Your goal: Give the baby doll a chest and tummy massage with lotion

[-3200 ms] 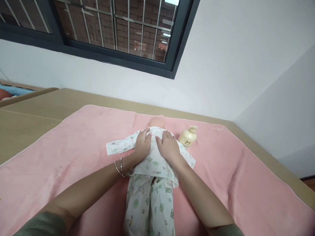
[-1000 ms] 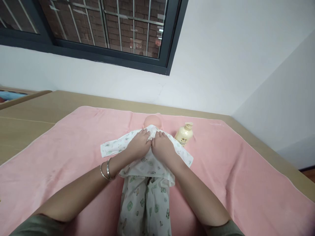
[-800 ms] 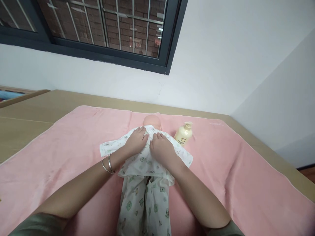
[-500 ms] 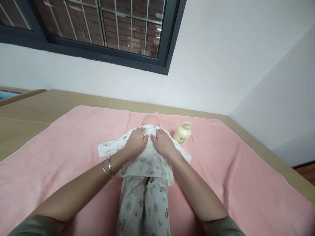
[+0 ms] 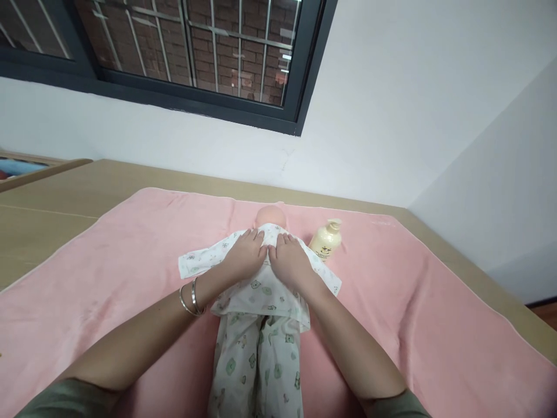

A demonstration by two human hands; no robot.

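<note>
A baby doll lies on a pink blanket (image 5: pixel 143 255), its bald head (image 5: pixel 270 216) at the far end. White printed pajamas cover it: a top (image 5: pixel 265 293) with both sleeves spread sideways, and trousers (image 5: pixel 256 366) reaching toward me. My left hand (image 5: pixel 244 253) rests flat on the left side of the top's chest, fingers stretched out. On the right side lies my right hand (image 5: pixel 290 259), also flat, the two thumbs close together. Neither hand grips anything. Beside the doll's right-hand sleeve is a cream pump bottle (image 5: pixel 326 239), tilted in view.
The blanket covers a wooden surface (image 5: pixel 56 194) whose far edge meets a white wall (image 5: pixel 369 116). A dark-framed window (image 5: pixel 191 96) with bars is above. At the far left, a wooden rail (image 5: pixel 47 172) borders something blue.
Both hands have slid slightly inward on the doll's chest, and the thumbs are closer together. The whole view has shifted a little; doll and bottle stay in place on the blanket.
</note>
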